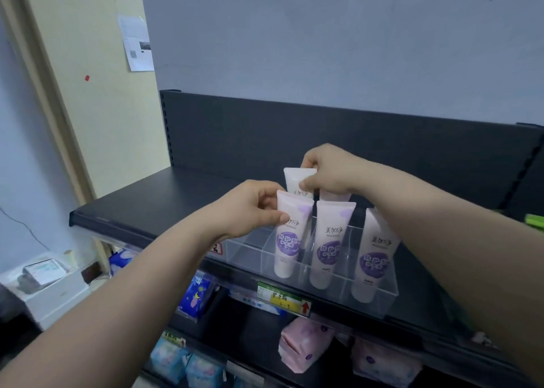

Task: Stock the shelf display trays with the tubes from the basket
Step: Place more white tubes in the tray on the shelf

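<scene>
"Forearms first: the left forearm (132, 284) and right forearm (441, 225) come in from the bottom corners. What do the hands hold?"

"The left hand (253, 208) pinches the top of a front tube (290, 234), pale with a purple label. That tube stands upright in the clear tray (250, 249). Just beyond it, the right hand (329, 171) curls its fingers round the top edge of a rear tube (295, 181) in the row behind."

"And around them?"

"Below the right hand stands a third tube (331, 243), and under the right wrist a fourth tube (374, 258) leans slightly. The tray sits on a black shelf (132, 211). Beneath the hands are a green and yellow price tag (282, 298) and a pink pack (306, 346)."
</scene>
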### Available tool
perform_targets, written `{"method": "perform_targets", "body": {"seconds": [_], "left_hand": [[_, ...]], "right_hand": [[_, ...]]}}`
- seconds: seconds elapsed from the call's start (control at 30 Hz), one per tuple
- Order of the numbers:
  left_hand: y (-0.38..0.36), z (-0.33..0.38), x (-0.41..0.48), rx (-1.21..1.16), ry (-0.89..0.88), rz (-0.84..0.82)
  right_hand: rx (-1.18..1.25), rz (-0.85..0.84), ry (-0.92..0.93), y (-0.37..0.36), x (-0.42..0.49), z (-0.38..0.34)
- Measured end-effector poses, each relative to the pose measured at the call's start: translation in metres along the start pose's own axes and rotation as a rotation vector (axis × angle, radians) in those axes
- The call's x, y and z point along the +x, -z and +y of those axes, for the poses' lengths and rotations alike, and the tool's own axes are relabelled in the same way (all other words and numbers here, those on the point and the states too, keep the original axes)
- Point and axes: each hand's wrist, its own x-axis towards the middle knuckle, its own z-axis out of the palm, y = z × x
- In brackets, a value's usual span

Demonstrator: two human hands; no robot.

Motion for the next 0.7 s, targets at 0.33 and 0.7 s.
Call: {"method": "perform_targets", "body": {"seconds": [0.33, 0.7], "left_hand": [[0.001, -0.003, 0.004, -0.029, 0.003, 0.003], [0.008, 0.015, 0.007, 0.037, -0.068, 0.122]], "right_hand": [[0.052, 0.003, -0.035, -0.009, -0.002, 0.007], [0.113, 0.071, -0.033, 0.022, -0.026, 0.008]]}}
